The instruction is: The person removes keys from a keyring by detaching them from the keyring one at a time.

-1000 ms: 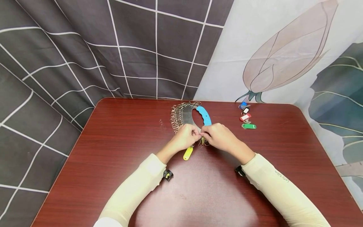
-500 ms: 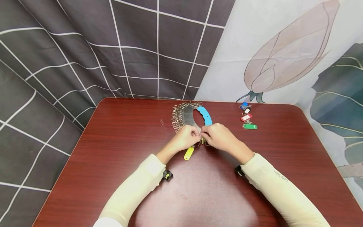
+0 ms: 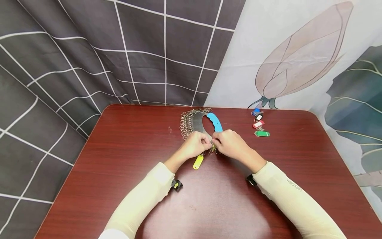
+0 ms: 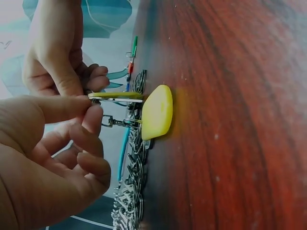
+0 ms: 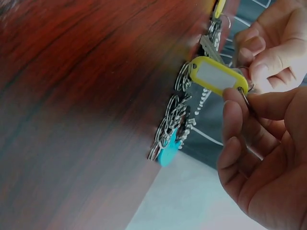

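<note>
My left hand (image 3: 195, 144) and right hand (image 3: 232, 142) meet at the near edge of a crescent metal key holder (image 3: 197, 121) with a blue handle (image 3: 215, 122). Between thumbs and fingertips both pinch the small split ring (image 5: 246, 101) of a yellow key tag (image 5: 218, 76) with a white label. A silver key (image 5: 209, 48) hangs beside that tag. Another yellow tag (image 3: 198, 162) lies below my left hand; in the left wrist view it hangs near a swivel clip (image 4: 112, 121). Fingertips hide part of the ring.
Clips and rings (image 3: 185, 124) line the holder's outer edge. At the table's back right lie key tags in blue (image 3: 256, 111), black (image 3: 259, 117), red (image 3: 258, 124) and green (image 3: 262, 133), with keys. A grid-patterned curtain (image 3: 143, 66) hangs behind the brown table (image 3: 128, 142).
Both hands stay at the same spot, with only slight finger movement at the ring. The holder and the loose tags keep their places; the head view shifts a little.
</note>
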A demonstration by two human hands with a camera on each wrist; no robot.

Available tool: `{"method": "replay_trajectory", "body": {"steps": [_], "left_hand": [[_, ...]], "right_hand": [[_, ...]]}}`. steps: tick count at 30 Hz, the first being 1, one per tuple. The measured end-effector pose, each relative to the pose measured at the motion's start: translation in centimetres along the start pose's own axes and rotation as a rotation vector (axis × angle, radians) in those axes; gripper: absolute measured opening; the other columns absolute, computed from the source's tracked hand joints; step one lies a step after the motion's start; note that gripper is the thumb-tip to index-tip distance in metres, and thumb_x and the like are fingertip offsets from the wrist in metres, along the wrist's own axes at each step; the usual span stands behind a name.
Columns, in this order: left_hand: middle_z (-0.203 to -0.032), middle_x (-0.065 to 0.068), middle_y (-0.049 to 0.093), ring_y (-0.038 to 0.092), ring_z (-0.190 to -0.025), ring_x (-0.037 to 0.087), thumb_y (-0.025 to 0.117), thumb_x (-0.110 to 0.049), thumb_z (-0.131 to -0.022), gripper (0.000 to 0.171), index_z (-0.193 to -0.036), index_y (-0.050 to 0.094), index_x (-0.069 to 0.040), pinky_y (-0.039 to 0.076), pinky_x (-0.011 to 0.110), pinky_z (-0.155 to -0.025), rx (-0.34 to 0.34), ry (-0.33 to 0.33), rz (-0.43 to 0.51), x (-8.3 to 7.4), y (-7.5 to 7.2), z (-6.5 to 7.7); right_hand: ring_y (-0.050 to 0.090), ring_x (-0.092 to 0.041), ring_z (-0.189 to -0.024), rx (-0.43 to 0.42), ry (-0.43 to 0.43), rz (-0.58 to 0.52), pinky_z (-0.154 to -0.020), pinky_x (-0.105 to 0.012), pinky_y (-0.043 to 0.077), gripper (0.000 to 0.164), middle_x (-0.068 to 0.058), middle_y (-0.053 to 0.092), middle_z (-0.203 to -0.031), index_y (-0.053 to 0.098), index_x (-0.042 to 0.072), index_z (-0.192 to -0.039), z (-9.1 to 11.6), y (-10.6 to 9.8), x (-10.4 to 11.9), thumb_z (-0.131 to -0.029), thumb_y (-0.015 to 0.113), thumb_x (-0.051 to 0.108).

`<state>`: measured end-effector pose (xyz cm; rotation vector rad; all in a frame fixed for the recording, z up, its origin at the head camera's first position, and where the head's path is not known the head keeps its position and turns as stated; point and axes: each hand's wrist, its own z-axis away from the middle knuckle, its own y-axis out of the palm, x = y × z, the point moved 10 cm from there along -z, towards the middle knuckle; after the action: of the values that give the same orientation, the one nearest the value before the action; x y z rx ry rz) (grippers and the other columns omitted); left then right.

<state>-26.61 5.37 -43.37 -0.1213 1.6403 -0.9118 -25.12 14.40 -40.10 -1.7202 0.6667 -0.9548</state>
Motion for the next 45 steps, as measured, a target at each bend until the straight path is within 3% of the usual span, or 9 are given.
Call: {"method": "replay_trajectory", "body": {"steps": [7,16,24,29,34,39,45], "left_hand": [[-0.073,-0.002,0.067,0.055,-0.066,0.005,0.070,-0.013,-0.088,0.012,-0.079,0.076,-0.008,0.046,0.019,-0.064,0.016,-0.046,0.050,0.6,0.2,-0.1],[-0.069,-0.002,0.066,0.055,-0.062,0.002,0.075,-0.006,-0.084,0.011,-0.074,0.073,-0.009,0.047,0.017,-0.061,-0.046,0.029,0.054,-0.5,-0.2,0.0],[-0.065,-0.003,0.067,0.056,-0.057,0.000,0.072,-0.004,-0.084,0.012,-0.074,0.075,-0.010,0.048,0.015,-0.060,-0.007,0.075,-0.058,-1.2,0.4,0.2],[-0.060,-0.007,0.066,0.057,-0.054,0.000,0.074,-0.007,-0.085,0.015,-0.071,0.074,-0.014,0.048,0.016,-0.061,0.035,0.082,-0.127,-1.6,1.1,0.3],[-0.063,-0.007,0.065,0.056,-0.061,0.001,0.078,-0.010,-0.087,0.015,-0.074,0.075,-0.015,0.048,0.018,-0.066,0.092,0.096,-0.202,-2.1,2.0,0.4],[-0.064,-0.010,0.060,0.053,-0.063,0.003,0.077,-0.010,-0.087,0.023,-0.067,0.069,-0.017,0.046,0.018,-0.066,0.130,0.113,-0.311,-2.3,2.9,0.3],[-0.063,-0.011,0.057,0.051,-0.061,0.005,0.071,-0.007,-0.089,0.029,-0.063,0.065,-0.018,0.045,0.018,-0.063,0.199,0.138,-0.379,-2.6,3.9,0.5]], "right_hand": [[0.049,-0.015,-0.058,-0.002,-0.039,-0.014,-0.057,-0.034,0.046,0.028,0.008,0.047,-0.057,0.059,0.019,-0.071,0.2,-0.1,0.5,-0.095,0.071,0.016],[0.050,-0.016,-0.057,-0.009,0.043,0.000,-0.056,-0.034,0.045,0.021,0.006,0.047,-0.055,0.064,0.017,-0.075,-0.1,-0.3,-0.7,-0.095,0.069,0.014],[0.051,-0.013,-0.059,-0.012,0.095,-0.032,-0.058,-0.032,0.045,0.011,0.007,0.054,-0.060,0.073,0.014,-0.088,0.1,-1.1,-1.1,-0.097,0.068,0.017],[0.049,-0.013,-0.058,-0.065,0.103,-0.065,-0.057,-0.030,0.043,0.009,0.005,0.056,-0.063,0.070,0.012,-0.090,0.5,-2.7,-1.4,-0.098,0.066,0.014],[0.049,-0.012,-0.059,-0.105,0.114,-0.085,-0.057,-0.029,0.042,0.009,0.004,0.055,-0.064,0.066,0.014,-0.089,1.0,-4.3,-2.4,-0.098,0.066,0.013],[0.050,-0.011,-0.060,-0.123,0.115,-0.111,-0.057,-0.027,0.043,0.007,0.003,0.060,-0.068,0.066,0.011,-0.090,1.6,-5.4,-4.2,-0.097,0.066,0.011],[0.049,-0.012,-0.063,-0.096,0.174,-0.193,-0.060,-0.026,0.040,0.008,0.003,0.059,-0.071,0.067,0.013,-0.091,2.8,-5.7,-7.3,-0.099,0.067,0.013]]}}
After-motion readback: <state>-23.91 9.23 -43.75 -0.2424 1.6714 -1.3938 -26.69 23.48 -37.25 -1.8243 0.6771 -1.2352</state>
